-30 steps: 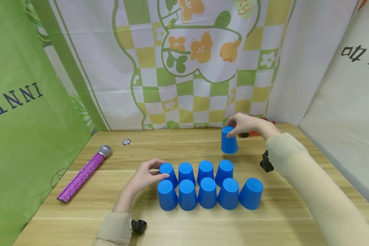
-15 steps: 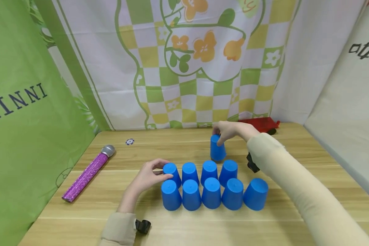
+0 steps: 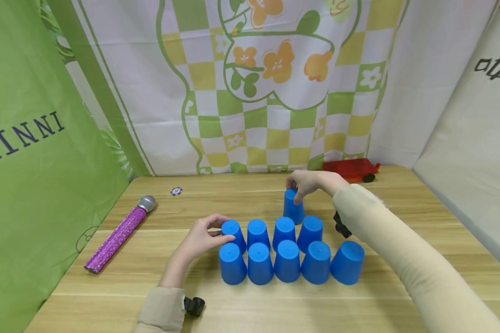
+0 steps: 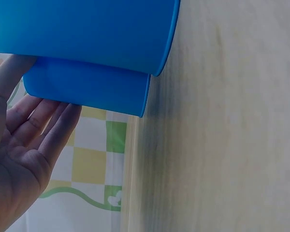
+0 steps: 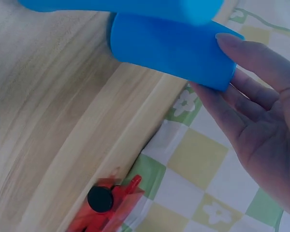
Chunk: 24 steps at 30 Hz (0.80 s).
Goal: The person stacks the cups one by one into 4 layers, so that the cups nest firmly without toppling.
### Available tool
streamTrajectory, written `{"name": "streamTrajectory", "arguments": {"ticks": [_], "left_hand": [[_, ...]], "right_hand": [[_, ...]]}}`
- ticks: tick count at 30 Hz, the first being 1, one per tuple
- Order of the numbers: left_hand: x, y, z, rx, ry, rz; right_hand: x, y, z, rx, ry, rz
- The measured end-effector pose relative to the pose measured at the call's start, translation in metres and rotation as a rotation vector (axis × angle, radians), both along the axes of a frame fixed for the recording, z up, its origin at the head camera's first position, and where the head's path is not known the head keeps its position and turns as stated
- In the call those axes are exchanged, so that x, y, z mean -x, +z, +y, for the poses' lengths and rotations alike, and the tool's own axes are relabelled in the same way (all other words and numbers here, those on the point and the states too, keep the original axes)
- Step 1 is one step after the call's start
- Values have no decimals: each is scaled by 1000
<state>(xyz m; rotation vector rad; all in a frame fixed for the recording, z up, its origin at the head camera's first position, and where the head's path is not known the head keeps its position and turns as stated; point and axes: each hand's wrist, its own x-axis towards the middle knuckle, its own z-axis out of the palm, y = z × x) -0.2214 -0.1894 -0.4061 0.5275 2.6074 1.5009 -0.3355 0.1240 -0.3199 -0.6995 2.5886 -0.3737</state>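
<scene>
Nearest on the wooden surface (image 3: 241, 310), a small black gadget (image 3: 195, 306) stuck out from the person's left sleeve (image 3: 161, 307). Past it, five blue cups stood upside down in a front row (image 3: 287, 263), going from the middle toward the right edge. A pink, sparkly microphone (image 3: 117, 238) lay slanted by the left edge, its silver head toward the far edge. Just behind the front row was a back row (image 3: 284, 231) of four more blue cups, also upside down. The left hand (image 3: 202, 238) had its thumb and fingers curled around the end cup (image 3: 232, 233) of that row, the one closest to the left edge. Behind the right half of the back row, the right hand (image 3: 306, 185) pinched a loose cup (image 3: 293, 210) near its top. That cup was upside down too; I couldn't tell if its rim touched the wood. A little round chip (image 3: 176, 191) lay near the far left corner. A red toy cart (image 3: 347, 170) sat by the far right corner. At the very back hung a cloth (image 3: 266, 120) with green and yellow squares and orange flowers.
</scene>
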Motion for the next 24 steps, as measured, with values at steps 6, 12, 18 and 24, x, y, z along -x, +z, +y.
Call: {"name": "streamTrajectory", "arguments": {"ticks": [6, 12, 18, 24], "left_hand": [[-1, 0, 1, 5, 6, -4], [-1, 0, -1, 3, -6, 18], [-2, 1, -2, 6, 1, 19], [-2, 3, -5, 20, 42, 15]], "right_hand": [[-2, -1, -1, -29, -35, -31], [-3, 0, -3, -44, -19, -32], [-4, 0, -3, -54, -7, -34], [-7, 7, 11, 5, 24, -42]]}}
